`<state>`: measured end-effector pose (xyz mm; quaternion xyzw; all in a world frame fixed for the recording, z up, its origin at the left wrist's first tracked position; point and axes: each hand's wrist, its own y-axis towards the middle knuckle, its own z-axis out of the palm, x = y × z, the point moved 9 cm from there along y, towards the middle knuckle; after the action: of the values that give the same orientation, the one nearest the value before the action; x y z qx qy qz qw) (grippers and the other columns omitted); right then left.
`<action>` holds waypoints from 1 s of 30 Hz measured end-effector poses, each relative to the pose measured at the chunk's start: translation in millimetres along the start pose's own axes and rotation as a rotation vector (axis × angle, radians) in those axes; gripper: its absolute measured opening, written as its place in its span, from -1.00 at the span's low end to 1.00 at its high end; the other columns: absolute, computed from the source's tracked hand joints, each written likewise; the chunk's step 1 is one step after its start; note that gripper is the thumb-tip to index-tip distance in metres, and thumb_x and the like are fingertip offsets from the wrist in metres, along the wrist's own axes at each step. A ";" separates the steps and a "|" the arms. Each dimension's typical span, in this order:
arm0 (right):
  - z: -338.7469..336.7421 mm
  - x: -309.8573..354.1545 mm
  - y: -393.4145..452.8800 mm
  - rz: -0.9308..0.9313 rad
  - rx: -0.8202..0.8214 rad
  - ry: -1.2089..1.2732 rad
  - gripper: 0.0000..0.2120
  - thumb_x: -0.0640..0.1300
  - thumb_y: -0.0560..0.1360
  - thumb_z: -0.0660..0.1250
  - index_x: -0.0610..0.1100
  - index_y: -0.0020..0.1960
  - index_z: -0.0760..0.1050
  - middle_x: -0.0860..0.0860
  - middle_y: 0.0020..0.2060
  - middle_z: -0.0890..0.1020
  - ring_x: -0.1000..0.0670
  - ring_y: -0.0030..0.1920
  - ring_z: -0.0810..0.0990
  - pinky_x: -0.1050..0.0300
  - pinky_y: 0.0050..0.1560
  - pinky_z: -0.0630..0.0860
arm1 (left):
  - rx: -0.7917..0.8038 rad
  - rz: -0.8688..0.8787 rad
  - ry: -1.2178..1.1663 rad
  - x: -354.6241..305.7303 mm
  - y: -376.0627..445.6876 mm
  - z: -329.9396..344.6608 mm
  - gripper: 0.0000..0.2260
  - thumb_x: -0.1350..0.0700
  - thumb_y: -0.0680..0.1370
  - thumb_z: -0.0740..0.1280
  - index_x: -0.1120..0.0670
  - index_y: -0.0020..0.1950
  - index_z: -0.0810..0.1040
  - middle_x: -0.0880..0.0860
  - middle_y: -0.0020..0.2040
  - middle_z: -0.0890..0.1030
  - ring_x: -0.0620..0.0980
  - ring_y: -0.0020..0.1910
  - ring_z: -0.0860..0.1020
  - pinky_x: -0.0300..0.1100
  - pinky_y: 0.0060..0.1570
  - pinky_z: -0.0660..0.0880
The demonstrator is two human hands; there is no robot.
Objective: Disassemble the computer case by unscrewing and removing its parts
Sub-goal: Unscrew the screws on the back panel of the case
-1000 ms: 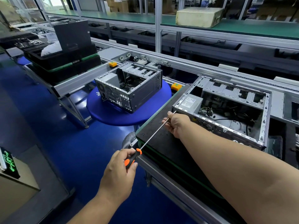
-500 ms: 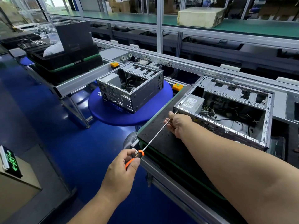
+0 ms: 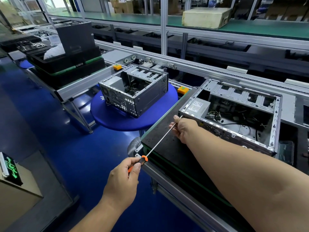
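Observation:
An open grey computer case [image 3: 274,124] lies on its side on a black pallet [image 3: 165,141] at the right, its power supply [image 3: 197,106] and loose cables showing inside. A long screwdriver [image 3: 158,139] with an orange and black handle reaches to the case's near left corner. My left hand [image 3: 123,178] grips the handle. My right hand [image 3: 184,128] pinches the shaft close to the tip, next to the case's rear panel.
A second open case [image 3: 150,94] sits on a round blue table [image 3: 117,121] at centre. Stacked black trays [image 3: 70,64] stand on the conveyor at left. A beige box [image 3: 205,17] rests on the green upper shelf. Blue floor lies below.
My left hand has turned a little on the screwdriver handle. The tip stays at the case's corner and my right hand holds its place.

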<state>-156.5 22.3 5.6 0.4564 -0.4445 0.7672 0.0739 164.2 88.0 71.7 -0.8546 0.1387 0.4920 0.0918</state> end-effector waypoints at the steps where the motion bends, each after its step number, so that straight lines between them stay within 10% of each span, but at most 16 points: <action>1: -1.0 0.4 -0.2 0.000 -0.003 0.002 -0.74 -0.04 0.57 0.46 -0.26 -0.03 0.59 -0.09 -0.26 0.67 0.05 -0.44 0.67 0.25 -0.57 0.50 | -0.001 -0.011 -0.011 0.1 -0.2 0.0 -0.82 0.03 0.72 0.24 -0.18 0.17 0.63 -0.06 -0.15 0.67 -0.08 -0.23 0.65 -0.29 -0.27 0.54; 9: -2.6 3.0 -6.1 -0.003 -0.018 0.008 -0.77 -0.07 0.57 0.46 -0.26 -0.05 0.58 -0.09 -0.27 0.66 0.05 -0.47 0.66 0.26 -0.57 0.50 | 0.031 -0.097 -0.166 -3.8 -1.6 3.5 -0.89 -0.04 0.67 0.37 -0.20 0.18 0.58 0.07 -0.12 0.68 -0.03 -0.40 0.57 -0.15 -0.34 0.57; 13: -3.7 4.1 -8.3 -0.007 -0.030 0.011 -0.77 -0.08 0.57 0.46 -0.27 -0.04 0.59 -0.10 -0.26 0.67 0.05 -0.46 0.66 0.25 -0.56 0.51 | 0.009 -0.045 0.018 -8.9 -4.7 -0.1 -0.49 0.08 0.50 0.58 -0.32 0.25 0.39 -0.10 0.06 0.51 -0.12 -0.08 0.54 -0.32 -0.16 0.45; 20: -2.8 6.8 -14.8 -0.011 -0.027 0.015 -0.75 -0.06 0.58 0.45 -0.27 -0.03 0.58 -0.09 -0.29 0.66 0.08 -0.52 0.62 0.27 -0.59 0.47 | -0.041 -0.031 -0.039 -7.4 -0.1 -1.7 -0.91 0.09 0.61 0.46 -0.10 -0.03 0.60 -0.03 -0.19 0.66 0.01 -0.29 0.63 -0.19 -0.31 0.57; 30: -4.2 8.0 -20.1 0.138 0.063 0.268 -0.75 -0.05 0.73 0.15 -0.11 0.25 0.54 -0.01 -0.24 0.73 0.06 -0.44 0.69 0.31 -0.54 0.48 | -0.036 -0.089 -0.100 2.2 2.3 3.1 -0.82 0.07 0.72 0.26 -0.09 0.05 0.65 -0.09 -0.18 0.68 -0.07 -0.41 0.57 -0.30 -0.39 0.52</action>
<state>-153.3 35.0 23.4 0.3204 -0.4369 0.8380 0.0651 161.9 86.4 68.1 -0.8358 0.0866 0.5318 0.1049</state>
